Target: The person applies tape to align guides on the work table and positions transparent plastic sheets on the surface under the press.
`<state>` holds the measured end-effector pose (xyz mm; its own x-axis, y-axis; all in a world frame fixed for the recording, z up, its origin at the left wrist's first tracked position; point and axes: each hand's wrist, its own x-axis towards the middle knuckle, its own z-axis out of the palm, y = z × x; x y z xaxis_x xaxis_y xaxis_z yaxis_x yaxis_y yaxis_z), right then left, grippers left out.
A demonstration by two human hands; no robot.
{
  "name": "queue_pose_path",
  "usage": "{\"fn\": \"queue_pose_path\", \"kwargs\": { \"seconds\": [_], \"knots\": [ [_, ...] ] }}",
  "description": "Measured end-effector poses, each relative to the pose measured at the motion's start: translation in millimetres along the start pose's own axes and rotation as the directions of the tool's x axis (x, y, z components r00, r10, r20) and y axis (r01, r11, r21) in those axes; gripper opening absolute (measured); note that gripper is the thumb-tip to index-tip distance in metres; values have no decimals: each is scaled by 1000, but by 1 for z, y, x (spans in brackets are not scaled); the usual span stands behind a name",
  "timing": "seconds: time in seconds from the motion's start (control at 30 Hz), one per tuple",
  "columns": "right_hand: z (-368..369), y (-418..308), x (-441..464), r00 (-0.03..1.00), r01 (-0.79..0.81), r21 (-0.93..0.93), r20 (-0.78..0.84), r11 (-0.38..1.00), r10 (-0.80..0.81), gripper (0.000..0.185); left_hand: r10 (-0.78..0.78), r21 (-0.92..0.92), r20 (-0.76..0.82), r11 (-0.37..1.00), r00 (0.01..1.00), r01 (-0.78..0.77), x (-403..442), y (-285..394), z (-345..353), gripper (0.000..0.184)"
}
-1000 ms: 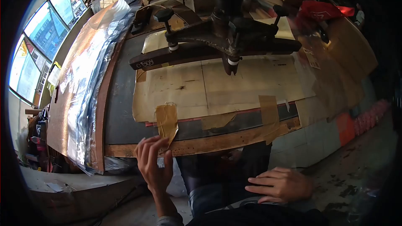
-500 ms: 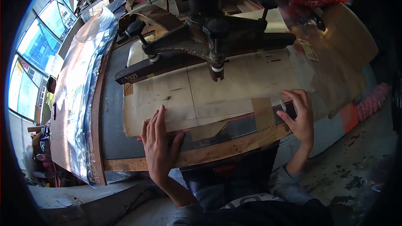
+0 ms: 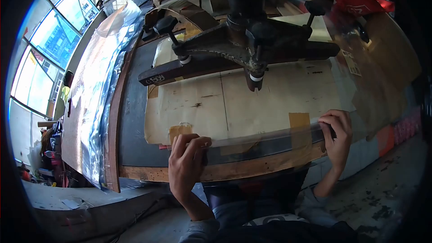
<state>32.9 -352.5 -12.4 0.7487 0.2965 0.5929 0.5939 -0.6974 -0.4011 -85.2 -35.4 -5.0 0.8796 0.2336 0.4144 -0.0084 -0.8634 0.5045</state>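
Observation:
Between my two hands stretches the near edge of a thin clear sheet [image 3: 263, 138]. My left hand [image 3: 188, 157] pinches its left end, close to a piece of brown tape [image 3: 180, 130] at the board's front. The right end is pinched by my right hand [image 3: 336, 132], just right of another tape strip [image 3: 300, 129]. Behind the hands lies a pale board [image 3: 184, 108] with a dark line across it, on a dark table with a wooden front edge [image 3: 243, 169]. Over the board stands a dark metal bar [image 3: 288, 55] under a press arm [image 3: 216, 45].
Plastic-wrapped sheets [image 3: 96, 85] lie along the left side. A red bag [image 3: 360, 4] and brown cardboard [image 3: 382, 49] are at the right. Black knobs [image 3: 165, 25] stick up from the press arm. Windows are at the far left.
Both hands were apart from the sheet's edge one second ago, then reached the board's front. Now their fingers have closed on the clear sheet, its near edge raised between them. The view has shifted.

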Motion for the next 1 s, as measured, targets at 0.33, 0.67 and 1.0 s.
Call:
{"fn": "queue_pose_path", "kwargs": {
  "seconds": [0.33,0.67,1.0],
  "knots": [
    [2,-4,0,999,-34,-27,-35,999,33,10,127,85,-63,989,990,-121,1,-2,-3,11],
    [2,-3,0,998,-28,-47,-56,999,25,9,-54,-153,-143,988,988,32,-11,-6,6,24],
    [-1,2,-3,998,66,-2,1,998,-66,14,-19,-118,-221,993,975,-7,-10,-7,3,23]
  ]
}}
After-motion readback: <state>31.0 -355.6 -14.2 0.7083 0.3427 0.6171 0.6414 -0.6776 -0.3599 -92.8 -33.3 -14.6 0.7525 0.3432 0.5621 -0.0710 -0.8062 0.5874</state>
